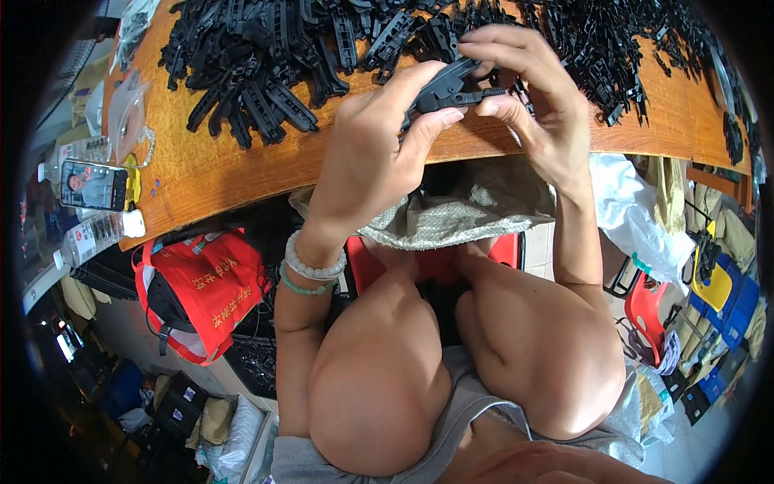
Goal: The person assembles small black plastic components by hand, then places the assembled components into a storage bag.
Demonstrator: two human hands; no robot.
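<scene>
Above the table's near edge I hold up a black plastic part (pixel 445 93), long and narrow with a stepped side. My left hand (pixel 367 145) is closed around its left end, thumb along the underside and fingers over the top. At the other end, my right hand (pixel 548 117) pinches with thumb and curled fingers; whether a second small piece sits between them is hard to tell. Behind my hands, a heap of long slotted black plastic parts (pixel 266 105) covers the wooden table (pixel 250 177). To the right spreads a pile of thinner black pieces (pixel 613 64).
A phone (pixel 93 185) and plastic bottles (pixel 89 239) lie at the table's left end. Below the near edge hangs a woven sack (pixel 459 214) over my lap. A red bag (pixel 205 290) stands at lower left; white plastic bags (pixel 637 210) hang on the right.
</scene>
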